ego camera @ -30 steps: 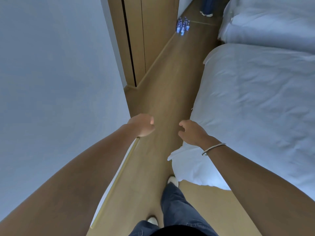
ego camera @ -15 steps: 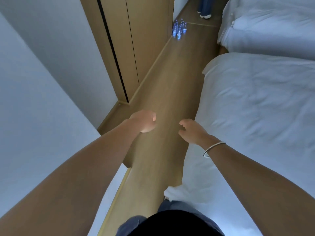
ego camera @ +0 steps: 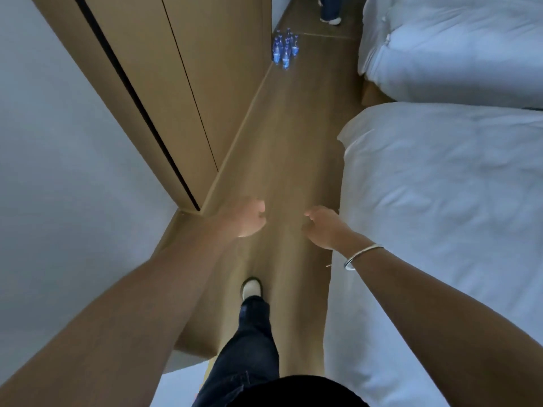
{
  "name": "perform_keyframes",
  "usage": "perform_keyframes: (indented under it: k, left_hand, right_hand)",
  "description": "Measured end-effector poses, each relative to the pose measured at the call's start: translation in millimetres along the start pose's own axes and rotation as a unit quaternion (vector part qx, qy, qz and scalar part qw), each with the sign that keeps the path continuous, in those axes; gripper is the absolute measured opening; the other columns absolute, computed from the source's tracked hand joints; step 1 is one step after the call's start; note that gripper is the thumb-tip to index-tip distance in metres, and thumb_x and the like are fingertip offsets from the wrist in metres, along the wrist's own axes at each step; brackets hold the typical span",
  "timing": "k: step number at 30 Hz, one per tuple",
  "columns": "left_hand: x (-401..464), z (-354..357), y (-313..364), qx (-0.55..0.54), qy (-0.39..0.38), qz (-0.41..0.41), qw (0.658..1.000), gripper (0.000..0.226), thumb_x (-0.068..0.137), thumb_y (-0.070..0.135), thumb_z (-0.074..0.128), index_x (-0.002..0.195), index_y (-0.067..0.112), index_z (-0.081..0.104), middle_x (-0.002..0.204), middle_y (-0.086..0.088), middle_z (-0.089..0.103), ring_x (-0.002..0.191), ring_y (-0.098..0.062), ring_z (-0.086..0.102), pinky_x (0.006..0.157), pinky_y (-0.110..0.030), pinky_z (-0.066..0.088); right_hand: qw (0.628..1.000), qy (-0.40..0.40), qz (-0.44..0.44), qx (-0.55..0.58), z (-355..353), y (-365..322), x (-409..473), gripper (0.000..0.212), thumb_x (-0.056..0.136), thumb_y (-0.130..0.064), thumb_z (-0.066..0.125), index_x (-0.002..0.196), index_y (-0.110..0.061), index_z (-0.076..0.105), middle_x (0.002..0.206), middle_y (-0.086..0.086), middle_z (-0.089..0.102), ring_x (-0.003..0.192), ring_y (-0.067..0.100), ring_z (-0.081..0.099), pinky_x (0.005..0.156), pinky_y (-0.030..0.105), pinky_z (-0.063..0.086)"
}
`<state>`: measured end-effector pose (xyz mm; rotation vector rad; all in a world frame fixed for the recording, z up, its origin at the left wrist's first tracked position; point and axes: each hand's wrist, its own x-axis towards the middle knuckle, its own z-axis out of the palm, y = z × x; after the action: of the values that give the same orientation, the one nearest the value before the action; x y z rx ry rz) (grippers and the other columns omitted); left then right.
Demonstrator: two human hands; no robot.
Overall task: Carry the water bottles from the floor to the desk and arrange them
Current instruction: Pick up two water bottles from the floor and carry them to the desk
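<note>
Several clear water bottles (ego camera: 284,51) with blue labels stand upright in a cluster on the wooden floor, far ahead beside the wardrobe. My left hand (ego camera: 249,217) and my right hand (ego camera: 322,227) are stretched out in front of me over the floor, well short of the bottles. Both hold nothing, and their fingers hang loosely curled. A silver bangle sits on my right wrist. No desk is in view.
A wooden wardrobe (ego camera: 188,92) lines the left side, with a white wall (ego camera: 58,171) nearer me. A white bed (ego camera: 440,230) bounds the right, a second bed (ego camera: 455,48) behind it. Another person's legs (ego camera: 330,10) stand beyond the bottles. My foot (ego camera: 251,287) steps on the narrow floor strip (ego camera: 288,148).
I have walked forward along the aisle; the wardrobe, beds and bottles have come closer. My leg has swung ahead. Both hands stay held out and empty.
</note>
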<state>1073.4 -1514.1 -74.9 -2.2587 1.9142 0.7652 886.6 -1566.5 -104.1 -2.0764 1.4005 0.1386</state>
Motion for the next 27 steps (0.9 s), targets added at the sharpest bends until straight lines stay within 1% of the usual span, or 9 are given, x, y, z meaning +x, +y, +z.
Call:
perform_keyframes:
  k: [2,6,9,12,15,20,24,27]
  left_hand:
    - [42.5,-18.8,-12.2,0.004,0.003,0.015,1.0,0.034,0.094,0.024,0.044,0.124,0.01,0.054,0.124,-0.008,0.056,0.112,-0.027,0.053,0.095,-0.038,0.044]
    - [116.4,-60.6,-34.6,0.0,-0.018,0.025,1.0,0.034,0.093,0.025,0.047,0.124,0.013,0.053,0.127,-0.008,0.055,0.115,-0.027,0.052,0.098,-0.037,0.042]
    - [164.2,-90.3,-48.3,-0.006,-0.022,0.034,0.999,0.03,0.093,0.023,0.048,0.12,0.012,0.056,0.123,-0.008,0.057,0.112,-0.028,0.053,0.096,-0.037,0.043]
    - [206.9,-115.5,-55.0,-0.005,-0.013,0.041,0.999,0.026,0.091,0.022,0.049,0.114,0.013,0.059,0.118,-0.008,0.061,0.108,-0.028,0.055,0.091,-0.033,0.043]
    - [243.6,-133.3,-57.8,0.001,-0.017,0.046,0.999,0.026,0.092,0.022,0.049,0.113,0.012,0.059,0.12,-0.007,0.061,0.11,-0.028,0.055,0.088,-0.03,0.041]
    - [313.1,-164.9,-58.4,0.002,-0.008,0.046,0.999,0.023,0.091,0.023,0.048,0.111,0.015,0.058,0.119,-0.004,0.061,0.107,-0.026,0.056,0.08,-0.026,0.037]
    - [386.7,-196.2,-49.0,0.002,-0.007,0.044,0.999,0.022,0.09,0.023,0.049,0.106,0.015,0.06,0.114,-0.007,0.063,0.105,-0.027,0.057,0.082,-0.028,0.041]
    - [453.6,-224.6,-34.4,-0.006,0.011,0.045,0.999,0.021,0.089,0.022,0.05,0.105,0.014,0.062,0.112,-0.008,0.064,0.104,-0.028,0.058,0.086,-0.031,0.045]
  right_hand:
    - [1.0,0.01,0.014,0.017,-12.0,-7.5,39.2,0.044,0.089,-0.021,0.045,0.131,-0.009,0.046,0.135,0.014,0.048,0.124,0.031,0.046,0.1,0.044,0.043]
    - [0.999,0.014,0.037,0.021,-35.2,-24.5,106.0,0.045,0.089,-0.022,0.047,0.132,-0.009,0.047,0.134,0.013,0.051,0.123,0.03,0.047,0.1,0.039,0.042]
    - [0.998,0.017,0.055,0.03,-53.1,-37.0,147.7,0.046,0.089,-0.023,0.047,0.133,-0.01,0.046,0.133,0.013,0.052,0.122,0.03,0.048,0.1,0.041,0.043]
    - [0.998,0.02,0.056,0.013,-72.5,-47.0,187.0,0.045,0.089,-0.024,0.048,0.132,-0.012,0.046,0.132,0.012,0.052,0.122,0.029,0.047,0.099,0.04,0.043]
    - [0.998,0.014,0.059,0.009,-92.0,-51.3,223.6,0.045,0.09,-0.025,0.047,0.133,-0.014,0.044,0.132,0.01,0.051,0.122,0.028,0.047,0.1,0.041,0.042]
    - [0.998,0.01,0.058,0.005,-127.9,-45.0,294.9,0.043,0.089,-0.025,0.048,0.131,-0.012,0.046,0.132,0.009,0.05,0.12,0.027,0.048,0.099,0.042,0.043]
    - [0.999,0.007,0.046,0.005,-165.5,-29.4,363.1,0.044,0.089,-0.025,0.047,0.131,-0.012,0.045,0.133,0.008,0.049,0.119,0.026,0.049,0.098,0.042,0.044]
    - [0.999,0.017,0.031,-0.006,-204.0,-12.4,423.4,0.044,0.09,-0.024,0.047,0.132,-0.012,0.045,0.134,0.009,0.049,0.121,0.027,0.049,0.098,0.04,0.043]
